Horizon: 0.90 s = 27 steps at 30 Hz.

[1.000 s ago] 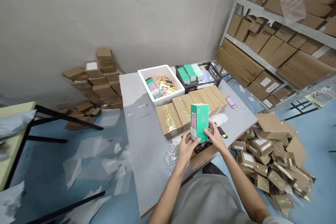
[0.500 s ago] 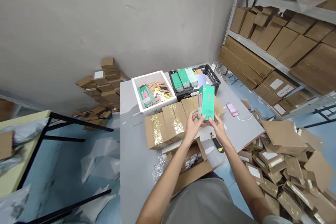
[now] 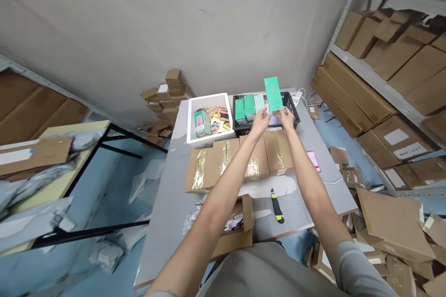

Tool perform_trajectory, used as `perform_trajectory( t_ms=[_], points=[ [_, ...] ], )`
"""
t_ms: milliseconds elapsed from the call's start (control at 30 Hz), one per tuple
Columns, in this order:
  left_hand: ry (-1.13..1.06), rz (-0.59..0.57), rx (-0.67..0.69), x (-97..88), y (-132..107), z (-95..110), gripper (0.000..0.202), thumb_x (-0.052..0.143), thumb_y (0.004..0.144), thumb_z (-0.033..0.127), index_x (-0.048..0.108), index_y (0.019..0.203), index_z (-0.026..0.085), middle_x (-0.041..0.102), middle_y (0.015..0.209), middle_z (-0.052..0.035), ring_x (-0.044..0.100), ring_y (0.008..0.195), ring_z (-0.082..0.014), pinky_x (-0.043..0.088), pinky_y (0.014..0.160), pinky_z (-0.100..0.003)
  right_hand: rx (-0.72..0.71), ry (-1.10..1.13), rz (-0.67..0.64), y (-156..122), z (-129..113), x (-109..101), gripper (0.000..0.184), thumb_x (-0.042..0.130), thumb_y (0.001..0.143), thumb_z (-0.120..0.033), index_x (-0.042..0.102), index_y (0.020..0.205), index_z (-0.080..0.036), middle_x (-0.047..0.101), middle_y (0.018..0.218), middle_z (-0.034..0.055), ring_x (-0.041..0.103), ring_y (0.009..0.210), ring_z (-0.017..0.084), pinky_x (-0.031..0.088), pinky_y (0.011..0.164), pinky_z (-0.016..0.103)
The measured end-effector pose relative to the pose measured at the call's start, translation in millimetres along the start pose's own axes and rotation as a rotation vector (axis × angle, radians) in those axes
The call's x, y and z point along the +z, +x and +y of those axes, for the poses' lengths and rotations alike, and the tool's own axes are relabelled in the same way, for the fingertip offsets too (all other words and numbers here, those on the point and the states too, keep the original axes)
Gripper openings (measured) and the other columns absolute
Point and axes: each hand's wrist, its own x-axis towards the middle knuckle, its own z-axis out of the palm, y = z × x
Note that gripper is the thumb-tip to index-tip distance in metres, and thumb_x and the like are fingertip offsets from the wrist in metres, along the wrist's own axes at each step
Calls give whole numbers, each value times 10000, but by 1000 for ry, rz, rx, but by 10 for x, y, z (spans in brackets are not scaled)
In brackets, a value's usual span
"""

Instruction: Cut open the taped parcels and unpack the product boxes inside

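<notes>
Between my two hands I hold a green box [image 3: 273, 93] by its lower end, tilted above the black plastic basket [image 3: 294, 113]. My left hand [image 3: 261, 121] grips its lower left corner, and my right hand [image 3: 286, 118] its lower right. Inside the basket several green boxes [image 3: 249, 106] stand side by side at the left, with a paler box [image 3: 259, 103] beside them. To the left sits a white foam box [image 3: 191, 123] with another green box [image 3: 202, 123] and colourful packs in it. An open carton [image 3: 248, 216] with crumpled paper stands close to my body.
Taped brown cartons [image 3: 258, 160] stand in a row across the grey table [image 3: 163, 222]. A yellow-black utility knife [image 3: 277, 206] lies near the front edge, a phone [image 3: 313, 161] on a cable at the right. Cardboard piles up on the floor right; loaded shelves [image 3: 379, 81] rise behind.
Both hands have moved forward with the green box, from above the brown cartons to over the black basket. The box now leans away from me. The view has shifted as well.
</notes>
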Motion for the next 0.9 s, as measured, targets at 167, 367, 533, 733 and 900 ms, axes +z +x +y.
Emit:
perform_trajectory(
  t_ms=[167,367,533,733,900],
  points=[
    [228,112,192,-1006,-1014,-314,439,763,999,470,798,1361,226,802,1477,-145,778,1332,-314,605,1208,-494,156,-76,-63,-376,562,-181,436,826,974,-449,768,1285,-150,874,1170,140,872,916,224,724,934,397],
    [441,667,-210,-2626,-2996,-878,469,708,796,402,823,1206,206,866,1221,-116,773,921,-246,664,904,-397,287,-118,-278,-2015,1455,-897,700,899,771,-773,807,1142,-186,891,1162,180,869,951,292,715,918,467],
    [428,890,-441,-3244,-3971,-1234,528,623,722,283,790,1208,163,850,1209,-135,711,807,-197,642,855,-370,402,-237,-301,-3103,1601,-1127,712,881,779,-802,833,1155,-200,891,1171,177,864,974,298,698,928,481],
    [612,630,-528,-3378,-4207,-1686,541,642,855,155,751,1385,143,765,1429,-194,777,1208,-308,633,1118,-470,255,-408,-308,-3554,1362,-858,669,787,892,-760,824,1235,-187,881,1202,184,852,989,301,693,947,501],
    [968,139,-528,-3340,-4121,-1987,1043,893,860,193,426,1792,169,372,1827,-301,479,1642,-492,480,1312,-594,118,-452,-282,-3832,1091,-435,604,789,937,-710,829,1256,-198,887,1198,157,846,970,279,698,999,497]
  ],
)
